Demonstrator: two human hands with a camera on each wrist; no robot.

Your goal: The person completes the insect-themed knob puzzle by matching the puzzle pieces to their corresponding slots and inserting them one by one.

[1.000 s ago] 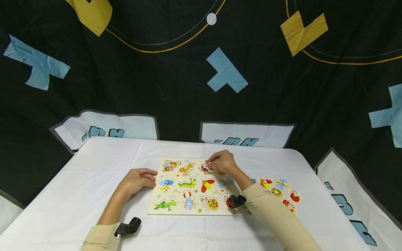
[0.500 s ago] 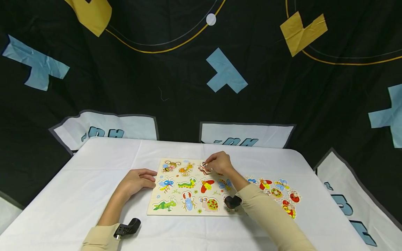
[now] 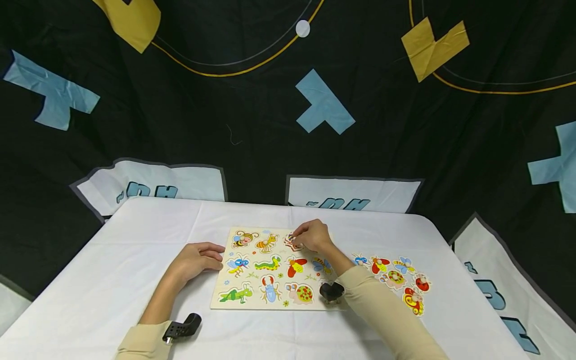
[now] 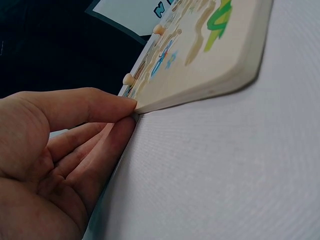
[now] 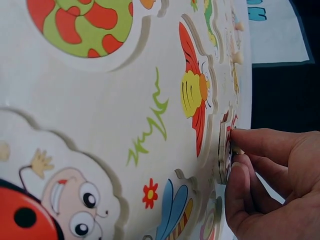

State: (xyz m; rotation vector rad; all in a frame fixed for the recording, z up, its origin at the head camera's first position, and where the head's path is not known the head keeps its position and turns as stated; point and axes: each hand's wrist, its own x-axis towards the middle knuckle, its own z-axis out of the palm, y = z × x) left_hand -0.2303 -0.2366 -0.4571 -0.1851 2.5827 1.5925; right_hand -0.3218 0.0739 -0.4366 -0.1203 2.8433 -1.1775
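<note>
The wooden peg puzzle board lies flat on the white table, printed with insects in shallow recesses. My right hand is over its far side, pinching a spider puzzle piece by its small knob. In the right wrist view this piece sits tilted on edge at its recess, raised above the board surface; the fingers partly cover it. My left hand rests beside the board's left edge, and in the left wrist view its thumb and index fingertips touch that edge.
Several loose insect pieces lie on the table to the board's right, some behind the right sleeve. Two knobs stand up from pieces in the board's far row. A black curtain hangs behind the white tablecloth.
My right hand has shifted slightly left and toward me over the spider recess, with the piece still pinched. The right forearm drew left, uncovering more loose pieces. The left hand stays put.
</note>
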